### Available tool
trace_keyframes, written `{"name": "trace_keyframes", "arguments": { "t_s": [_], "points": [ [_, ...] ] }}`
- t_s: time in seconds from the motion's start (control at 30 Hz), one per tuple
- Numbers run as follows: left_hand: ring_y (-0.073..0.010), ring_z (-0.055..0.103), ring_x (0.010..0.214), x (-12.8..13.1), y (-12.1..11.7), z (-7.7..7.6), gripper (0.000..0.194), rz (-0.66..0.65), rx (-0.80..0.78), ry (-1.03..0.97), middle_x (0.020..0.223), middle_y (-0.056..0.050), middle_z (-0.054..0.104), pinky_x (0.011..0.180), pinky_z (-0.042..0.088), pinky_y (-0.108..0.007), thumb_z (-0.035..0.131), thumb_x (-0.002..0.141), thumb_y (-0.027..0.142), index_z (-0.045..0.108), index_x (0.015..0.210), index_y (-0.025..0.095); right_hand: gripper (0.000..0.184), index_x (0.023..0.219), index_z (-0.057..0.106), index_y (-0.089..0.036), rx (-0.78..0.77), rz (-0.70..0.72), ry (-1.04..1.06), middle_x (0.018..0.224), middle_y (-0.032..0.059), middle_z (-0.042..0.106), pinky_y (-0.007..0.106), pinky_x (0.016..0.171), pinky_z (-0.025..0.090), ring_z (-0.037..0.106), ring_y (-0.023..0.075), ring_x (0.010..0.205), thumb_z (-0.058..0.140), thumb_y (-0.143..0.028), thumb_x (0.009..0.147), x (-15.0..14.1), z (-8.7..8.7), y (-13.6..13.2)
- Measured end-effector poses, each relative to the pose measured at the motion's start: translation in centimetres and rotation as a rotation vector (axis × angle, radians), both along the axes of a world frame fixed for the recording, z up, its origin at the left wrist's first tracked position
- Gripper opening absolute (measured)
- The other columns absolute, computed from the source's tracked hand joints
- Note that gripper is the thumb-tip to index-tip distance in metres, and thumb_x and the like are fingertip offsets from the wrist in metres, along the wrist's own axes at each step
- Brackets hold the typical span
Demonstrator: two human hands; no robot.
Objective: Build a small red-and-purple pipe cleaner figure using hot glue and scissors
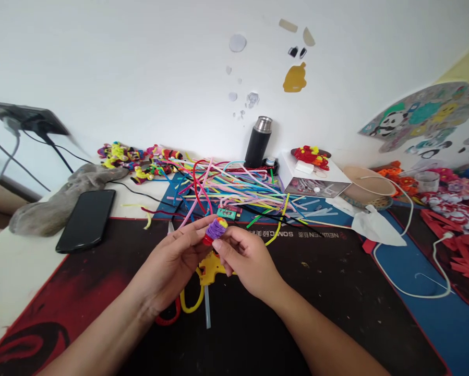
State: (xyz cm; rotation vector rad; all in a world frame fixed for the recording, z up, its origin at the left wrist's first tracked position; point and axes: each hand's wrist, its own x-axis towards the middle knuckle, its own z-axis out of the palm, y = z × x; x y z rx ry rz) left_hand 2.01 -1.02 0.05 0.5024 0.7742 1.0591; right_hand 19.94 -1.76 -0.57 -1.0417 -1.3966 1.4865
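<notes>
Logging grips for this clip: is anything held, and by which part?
A small purple fuzzy piece, held in both hands: the left hand at its left side, the right hand at its lower right edge. Contact underneath is hidden.

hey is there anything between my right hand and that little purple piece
No, nothing visible: your right hand touches the purple pipe-cleaner piece, and your left hand holds its other side. The yellow glue gun sits beneath.

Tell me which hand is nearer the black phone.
Left. The left hand holds the purple piece to the right of the black phone; the right hand, on that piece's other side, is farther away.
</notes>
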Motion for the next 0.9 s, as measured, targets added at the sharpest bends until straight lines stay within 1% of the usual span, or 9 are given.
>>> {"name": "trace_keyframes", "arguments": {
  "t_s": [0.1,0.2,0.4,0.53,0.7,0.9],
  "points": [
    [-0.0226,0.082,0.096,0.04,-0.04,0.04,0.032,-0.006,0.008,0.005,0.112,-0.015,0.088,0.092,0.066,-0.027,0.088,0.087,0.020,0.088,0.118,0.012,0.026,0.100,0.073,-0.019,0.012,-0.005,-0.011,0.065,-0.0058,0.056,0.023,0.050,0.041,0.053,0.0102,0.050,0.069,-0.045,0.101,0.03,0.00,-0.01],
    [-0.0220,0.082,0.095,0.01,-0.02,0.07,0.028,-0.021,0.007,-0.006,0.112,-0.014,0.088,0.093,0.065,-0.027,0.085,0.089,0.018,0.088,0.116,0.012,0.025,0.099,0.073,-0.019,0.015,-0.011,-0.024,0.062,-0.0061,0.057,0.023,0.050,0.041,0.052,0.0103,0.049,0.068,-0.043,0.100,0.08,-0.04,0.02],
    [-0.0238,0.083,0.100,0.02,0.05,-0.28,0.029,-0.091,-0.031,-0.108,0.115,-0.015,0.088,0.099,0.065,-0.031,0.078,0.093,0.014,0.087,0.120,0.012,0.024,0.089,0.069,-0.021,0.010,-0.027,-0.040,0.061,-0.0057,0.058,0.023,0.051,0.042,0.053,0.0108,0.049,0.070,-0.043,0.098,0.20,0.12,0.17],
    [-0.0237,0.083,0.105,0.15,0.09,-0.47,0.028,-0.103,-0.022,-0.152,0.118,-0.014,0.087,0.103,0.063,-0.030,0.075,0.095,0.012,0.086,0.120,0.012,0.024,0.087,0.068,-0.021,0.012,-0.028,-0.048,0.061,-0.0054,0.058,0.023,0.051,0.043,0.054,0.0110,0.049,0.070,-0.043,0.097,0.38,0.31,0.28],
    [-0.0231,0.083,0.105,0.11,0.13,-0.66,0.026,-0.123,-0.020,-0.182,0.118,-0.013,0.088,0.101,0.064,-0.029,0.072,0.097,0.011,0.087,0.118,0.013,0.026,0.084,0.067,-0.021,0.007,-0.026,-0.024,0.061,-0.0053,0.059,0.023,0.050,0.042,0.053,0.0104,0.049,0.070,-0.043,0.097,0.55,0.30,0.35],
    [-0.0241,0.083,0.104,0.05,0.05,-0.87,0.027,-0.131,-0.014,-0.199,0.120,-0.015,0.087,0.101,0.064,-0.031,0.070,0.097,0.010,0.086,0.120,0.012,0.029,0.082,0.065,-0.021,0.005,-0.019,0.001,0.061,-0.0061,0.059,0.023,0.050,0.042,0.052,0.0095,0.048,0.073,-0.045,0.097,0.60,0.16,0.48]
  ]
}}
